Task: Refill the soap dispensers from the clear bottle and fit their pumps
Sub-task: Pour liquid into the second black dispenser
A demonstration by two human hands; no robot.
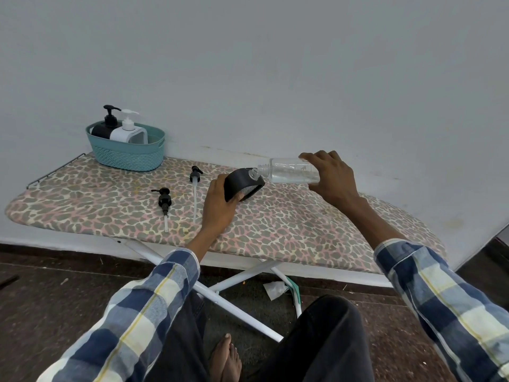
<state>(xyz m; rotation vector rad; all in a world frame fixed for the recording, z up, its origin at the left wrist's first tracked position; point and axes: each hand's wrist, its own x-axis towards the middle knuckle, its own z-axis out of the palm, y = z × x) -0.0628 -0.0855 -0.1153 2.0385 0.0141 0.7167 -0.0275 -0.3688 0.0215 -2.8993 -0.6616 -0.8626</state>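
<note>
The pour is being made over the ironing board, and it is being done best when the two mouths are kept lined up and the tilt is raised slowly, so that the thin stream is not lost onto the patterned cover. Nearest the body, the left hand is being used as the brace: its fingers are being curled round the lower side of the black dispenser, which is being held tipped on the board with its open neck turned up toward the right. A firmer seat against the board would be steadying it further. Just beyond, the clear bottle is being held nearly level by the right hand, whose fingers are wrapped over its base end while its threaded mouth is being brought to the dispenser's opening. Only a shallow layer of liquid appears to be left along its lower wall, though the glare makes this hard to judge. To the left, two loose pumps are lying on the cover, well apart from the hands. Farthest back, against the wall, two finished dispensers are standing in a teal basket.
</note>
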